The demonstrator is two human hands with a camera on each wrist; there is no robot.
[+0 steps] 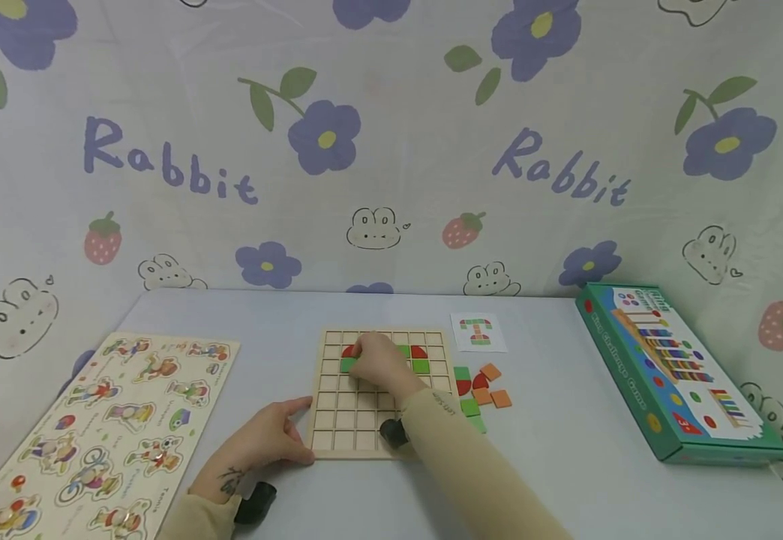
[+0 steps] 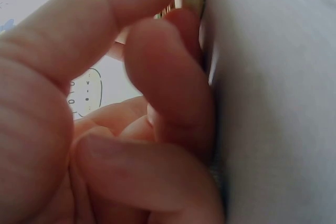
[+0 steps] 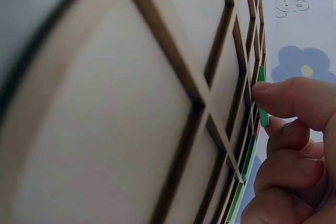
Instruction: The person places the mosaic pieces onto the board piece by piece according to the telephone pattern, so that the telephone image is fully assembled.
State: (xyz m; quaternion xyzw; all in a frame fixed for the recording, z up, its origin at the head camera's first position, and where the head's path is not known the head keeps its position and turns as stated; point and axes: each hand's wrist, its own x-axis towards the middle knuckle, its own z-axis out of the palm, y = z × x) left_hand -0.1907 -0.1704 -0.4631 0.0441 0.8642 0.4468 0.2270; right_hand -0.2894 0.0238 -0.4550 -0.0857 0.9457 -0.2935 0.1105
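A wooden grid board [image 1: 344, 420] lies flat on the white table. My right hand [image 1: 385, 367] is over its upper rows and pinches a green tile [image 3: 263, 98] between thumb and fingers; that hand blocks part of the upper rows in the head view. Red rounded tiles [image 1: 418, 352] and green square tiles [image 1: 421, 366] sit in cells near the top. My left hand [image 1: 263, 435] rests at the board's left edge, with thumb and index finger spread and touching it. In the left wrist view, the other fingers [image 2: 152, 177] look bent.
Right of the board lie loose orange tiles [image 1: 501, 398], green tiles [image 1: 470, 407] and a red rounded tile [image 1: 481, 382]. A pattern card [image 1: 493, 341] is behind them. A green game box [image 1: 675, 375] stands at the right, a picture puzzle board [image 1: 115, 412] at the left.
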